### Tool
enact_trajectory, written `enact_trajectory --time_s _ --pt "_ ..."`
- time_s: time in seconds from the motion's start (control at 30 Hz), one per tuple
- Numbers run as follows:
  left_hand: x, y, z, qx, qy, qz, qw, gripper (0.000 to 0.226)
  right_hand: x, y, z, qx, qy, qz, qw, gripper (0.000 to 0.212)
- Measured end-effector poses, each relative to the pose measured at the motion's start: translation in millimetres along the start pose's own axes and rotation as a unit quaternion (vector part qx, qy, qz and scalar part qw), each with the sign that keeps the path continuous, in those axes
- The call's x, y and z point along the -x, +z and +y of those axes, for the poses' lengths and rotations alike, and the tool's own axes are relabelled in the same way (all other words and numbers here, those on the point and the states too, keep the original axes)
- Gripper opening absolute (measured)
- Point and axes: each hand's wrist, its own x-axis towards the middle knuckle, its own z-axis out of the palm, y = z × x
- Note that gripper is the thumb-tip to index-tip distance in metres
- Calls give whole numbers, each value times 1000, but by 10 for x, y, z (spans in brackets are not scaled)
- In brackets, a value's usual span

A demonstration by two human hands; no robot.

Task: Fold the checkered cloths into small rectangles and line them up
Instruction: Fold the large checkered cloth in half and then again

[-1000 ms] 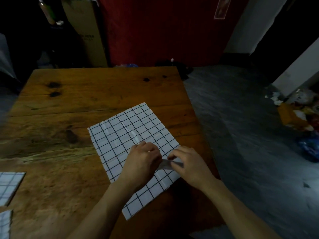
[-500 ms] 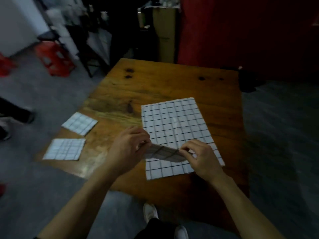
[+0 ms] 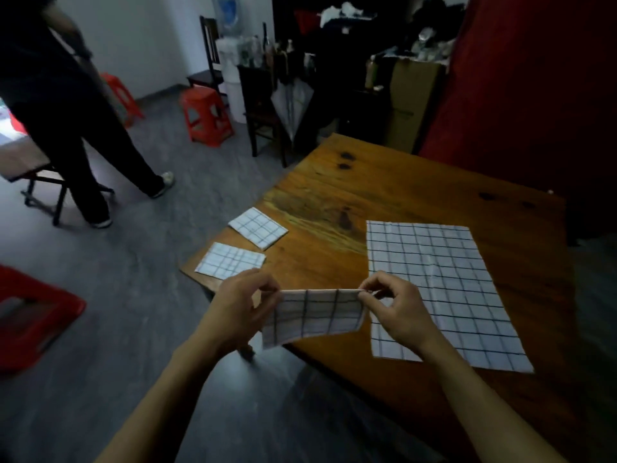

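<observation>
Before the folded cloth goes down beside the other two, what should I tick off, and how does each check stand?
1. Left hand pinches one top corner of the held cloth: ok.
2. Right hand pinches the other corner: ok.
3. Held cloth is a small rectangle: ok; layer alignment: cannot tell.
4. Two folded cloths, far and near, lie in a row at the table edge: ok.
5. Bare wood for a third: cannot tell, hidden by the left hand.
6. Large cloth folded: not ok, still spread.

Dim room, pale light fell from the upper left, right side sank into shadow, wide-angle bending showed at edges, slight blur throughout.
</observation>
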Motion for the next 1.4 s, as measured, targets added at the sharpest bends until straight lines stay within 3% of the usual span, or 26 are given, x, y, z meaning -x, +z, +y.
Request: enact_trajectory --time_s 0.13,0.37,0.7,0.93,1.17,1.4 --pt "191 -395 -583 -32 -48 -75 996 18 -225 569 -356 -17 17 -47 999 6" --pt "181 -723 -1314 50 -73 -40 995 13 -503 1154 -651 -16 21 -54 998 4" --pt "-673 -710 -1926 170 -166 35 971 13 -1515 1533 -425 -94 67 18 993 5" --pt "-1380 -636 -2247 185 -225 -25 956 13 -2271 1649 -95 -171 96 87 977 8" --pt "-2104 -439 -2387 217 -223 -31 950 18 -2548 1548 109 -176 151 138 963 7" --pt "-2665 -146 -2599 231 -224 -77 944 10 -2625 1577 318 -199 297 161 920 2"
